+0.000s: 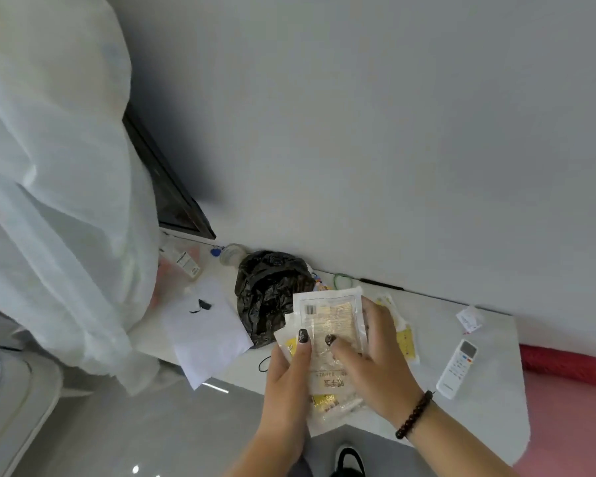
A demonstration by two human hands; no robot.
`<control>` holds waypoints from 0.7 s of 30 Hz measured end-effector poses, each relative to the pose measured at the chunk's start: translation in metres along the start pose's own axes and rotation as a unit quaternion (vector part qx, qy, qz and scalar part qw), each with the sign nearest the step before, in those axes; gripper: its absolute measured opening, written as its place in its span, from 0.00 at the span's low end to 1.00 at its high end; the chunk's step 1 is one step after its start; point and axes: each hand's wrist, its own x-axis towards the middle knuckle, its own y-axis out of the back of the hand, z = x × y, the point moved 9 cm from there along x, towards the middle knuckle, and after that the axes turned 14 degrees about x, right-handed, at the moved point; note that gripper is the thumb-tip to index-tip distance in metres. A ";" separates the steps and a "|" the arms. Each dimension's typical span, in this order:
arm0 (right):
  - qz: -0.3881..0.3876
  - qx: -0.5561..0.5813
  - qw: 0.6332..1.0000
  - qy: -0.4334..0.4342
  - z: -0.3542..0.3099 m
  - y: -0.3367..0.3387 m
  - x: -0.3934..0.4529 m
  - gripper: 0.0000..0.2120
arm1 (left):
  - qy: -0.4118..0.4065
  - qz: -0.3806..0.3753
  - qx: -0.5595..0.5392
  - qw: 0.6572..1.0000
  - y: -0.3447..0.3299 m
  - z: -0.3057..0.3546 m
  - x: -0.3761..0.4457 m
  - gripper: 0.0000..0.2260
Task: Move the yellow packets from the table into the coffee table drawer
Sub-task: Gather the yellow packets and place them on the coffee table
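Both hands on a stack of packets (329,325), held up just above the table (489,418) edge. Left hand (286,376) grips the stack's left side, thumb on top of the front packet. Right hand (372,359) grasps the right side, thumb on the front face, fingers wrapped behind the right edge. Front packet is clear plastic with a pale yellow insert and a barcode near its top; yellow corners of the others show under the left thumb and below the hands. More yellow packets (405,339) lie flat on the table just right of the stack, partly hidden by the right hand. Black bag (265,294) sits crumpled just left of the stack, touching or nearly so, can't tell which. White paper (205,332) is left of the bag, overhanging the table edge. White remote (456,368) is well right of the stack. Green loop (341,280) lies behind the stack near the wall. Bead bracelet (415,413) on the right wrist. Drawer not in view.
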 end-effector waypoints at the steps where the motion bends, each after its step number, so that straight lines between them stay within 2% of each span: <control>1: 0.003 0.026 1.000 0.011 -0.008 -0.001 -0.006 0.27 | -0.010 0.023 -0.005 1.000 0.004 0.001 -0.009 0.09; 5: 0.014 0.093 0.995 0.021 -0.024 -0.015 -0.021 0.30 | -0.051 0.083 -0.006 0.995 0.027 0.012 -0.040 0.07; 10: -0.081 0.112 0.990 -0.025 -0.028 -0.082 -0.035 0.25 | -0.086 0.151 -0.018 0.985 0.094 0.018 -0.065 0.03; 16: -0.163 0.055 0.984 -0.049 -0.023 -0.201 -0.061 0.25 | -0.073 0.198 -0.069 0.975 0.206 -0.005 -0.088 0.06; 21: -0.223 0.039 0.970 -0.088 -0.011 -0.327 -0.091 0.25 | -0.068 0.189 -0.101 0.974 0.321 -0.021 -0.108 0.11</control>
